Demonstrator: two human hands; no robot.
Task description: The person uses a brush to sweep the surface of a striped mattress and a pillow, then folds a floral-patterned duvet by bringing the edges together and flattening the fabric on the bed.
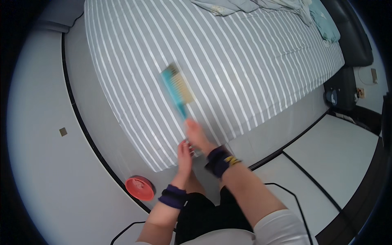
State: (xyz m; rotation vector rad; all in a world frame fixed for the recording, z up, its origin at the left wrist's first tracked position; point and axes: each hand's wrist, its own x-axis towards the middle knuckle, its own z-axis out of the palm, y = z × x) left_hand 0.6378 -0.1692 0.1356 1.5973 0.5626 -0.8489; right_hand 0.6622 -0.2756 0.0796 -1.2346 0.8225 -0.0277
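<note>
The right hand (197, 134) is closed around the handle of a teal brush (175, 87), which is over the near part of the striped sheet (228, 73), pale bristles (182, 87) turned toward the sheet's right side. The left hand (185, 155) is just behind it at the sheet's near edge, fingers bent; whether they pinch the cloth or only rest on it, I cannot tell, nor whether the two hands touch. The brush is blurred, so contact between bristles and cloth is unclear too. If the bristles catch while the left hand has no firm hold, the sheet could drag and ruck up, its stripes pulled out of line. With the hands so near each other, a stroke brought back toward the sheet's near edge could knock the left knuckles. The grip sits behind the brush head, so a sideways snag might twist it over and set its hard back against the cloth. On the floor beyond the sheet's near left corner is a red basin (139, 188); a careless step that way could tip it and spill the pale contents, which are too small to identify.
</note>
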